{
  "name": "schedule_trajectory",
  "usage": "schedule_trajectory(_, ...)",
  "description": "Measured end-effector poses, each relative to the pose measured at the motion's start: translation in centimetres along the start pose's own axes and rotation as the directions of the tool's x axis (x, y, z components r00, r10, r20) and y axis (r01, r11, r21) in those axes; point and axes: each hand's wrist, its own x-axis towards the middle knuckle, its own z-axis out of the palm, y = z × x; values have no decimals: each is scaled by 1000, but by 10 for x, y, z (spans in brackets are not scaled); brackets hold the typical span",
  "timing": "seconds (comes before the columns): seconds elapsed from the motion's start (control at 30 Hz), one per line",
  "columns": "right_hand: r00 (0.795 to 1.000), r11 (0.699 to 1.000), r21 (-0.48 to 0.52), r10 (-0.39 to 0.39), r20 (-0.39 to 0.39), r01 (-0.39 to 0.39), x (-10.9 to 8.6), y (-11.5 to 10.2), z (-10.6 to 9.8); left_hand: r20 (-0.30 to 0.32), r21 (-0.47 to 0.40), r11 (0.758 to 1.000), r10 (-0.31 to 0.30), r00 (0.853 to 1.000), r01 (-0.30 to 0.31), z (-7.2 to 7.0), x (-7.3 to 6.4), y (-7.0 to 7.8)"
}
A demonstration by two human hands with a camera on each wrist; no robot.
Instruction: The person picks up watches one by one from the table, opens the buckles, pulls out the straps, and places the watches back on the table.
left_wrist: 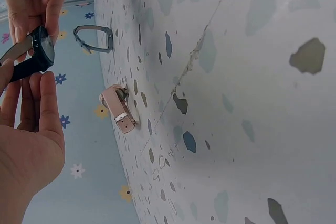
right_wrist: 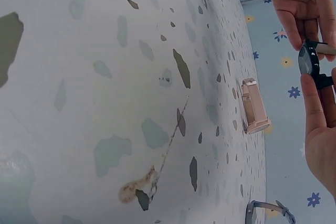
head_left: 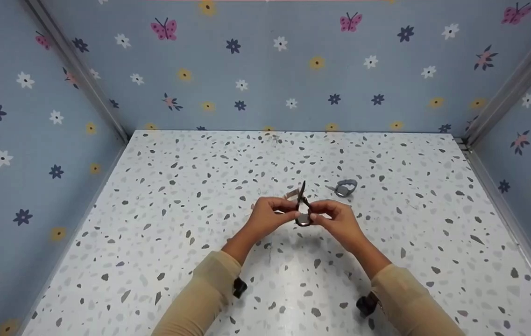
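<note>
A black wristwatch (head_left: 303,220) is held up between both hands, its dial at the bottom and its strap ends rising above in the head view. My left hand (head_left: 267,217) pinches one side of it with thumb and fingers. From the other side my right hand (head_left: 342,221) grips it likewise. In the left wrist view the round case of the black watch (left_wrist: 42,48) shows between the fingertips. Just behind the left hand lies a pink wristwatch (left_wrist: 115,106), partly hidden in the head view. A grey-blue wristwatch (head_left: 345,188) lies beyond the right hand, its strap forming a loop.
The white speckled tabletop (head_left: 200,177) spreads under both hands. Blue flowered panels (head_left: 265,70) stand at the back and along both sides, with metal strips at the corners. A thin crack (left_wrist: 199,45) runs across the table surface.
</note>
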Motion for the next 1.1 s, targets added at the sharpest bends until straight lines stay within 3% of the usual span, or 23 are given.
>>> schedule_trajectory(1.1,1000,998,59,-7,-21,9,0,-1,2,-6,16,1000,-15,1000,15,1,0,-2)
